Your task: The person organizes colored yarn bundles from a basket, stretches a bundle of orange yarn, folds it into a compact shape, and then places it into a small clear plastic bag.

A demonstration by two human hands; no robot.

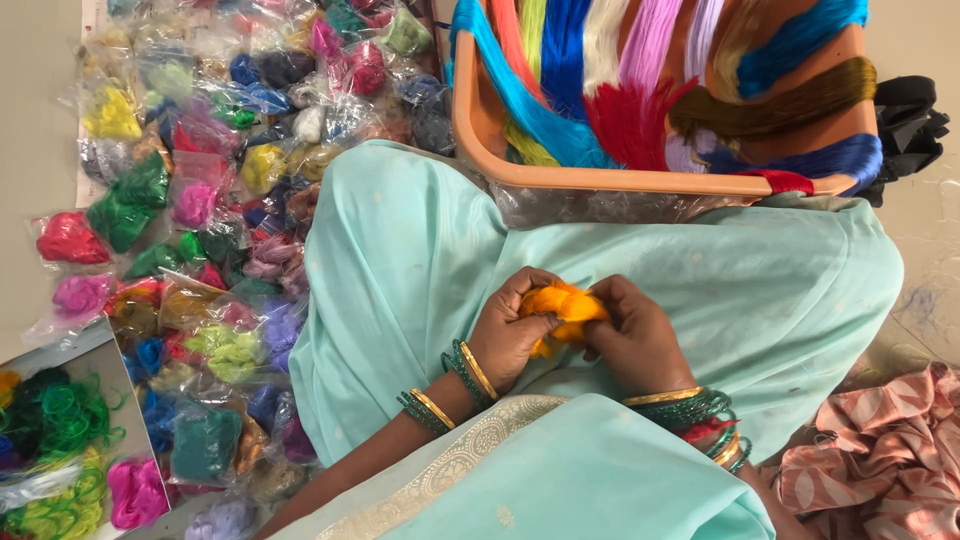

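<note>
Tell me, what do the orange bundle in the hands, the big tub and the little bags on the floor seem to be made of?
The orange bundle, held by the left hand and right hand, looks like fine silky thread: glossy, soft folds. The tub seems moulded plastic, smooth and matte peach. The small bags look like thin clear plastic film, crinkled and shiny, over coloured thread.

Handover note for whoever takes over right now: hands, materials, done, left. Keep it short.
Left hand and right hand: both closed on one orange thread bundle, held over the lap.
Orange tray of long coloured skeins sits just ahead of the knees.
Done: many small clear bags of thread lie on the floor to the left.
Left: the orange bundle is not bagged yet.
</note>
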